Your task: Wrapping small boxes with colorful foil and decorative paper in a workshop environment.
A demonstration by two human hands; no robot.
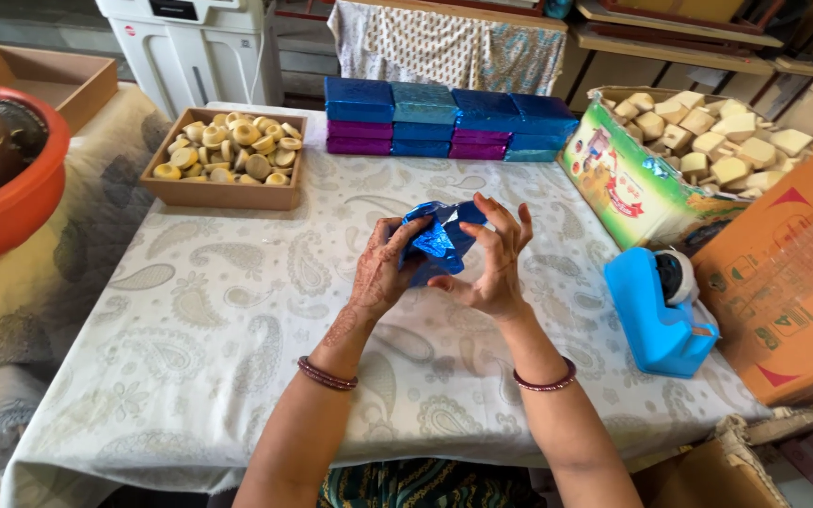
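Both hands close on one blue foil packet (439, 240), held in the air above the middle of the desk (237, 310). The left hand (383, 268) cups it from the left with the thumb pressed to the near face, a firm grip that seems to steady the block inside. The right hand (496, 259) holds it more loosely from the right: its palm props the lower edge and its fingers (501, 221) arch over the top, apparently to fold or press the foil down. So the packet sits between the two palms, tilted, clear of the cloth below.

Further out, things lie within arm's reach, likely for handy picking. A blue tape dispenser (656, 315) stands to the right of the hands. Beyond it an open carton (628, 183) holds pale blocks (708, 136). Finished blue and purple packets (449, 122) are stacked along the far edge, and a tray (223, 188) of round yellow pieces (232, 146) sits far left. An orange tub (7, 202) stands off the desk at the left.
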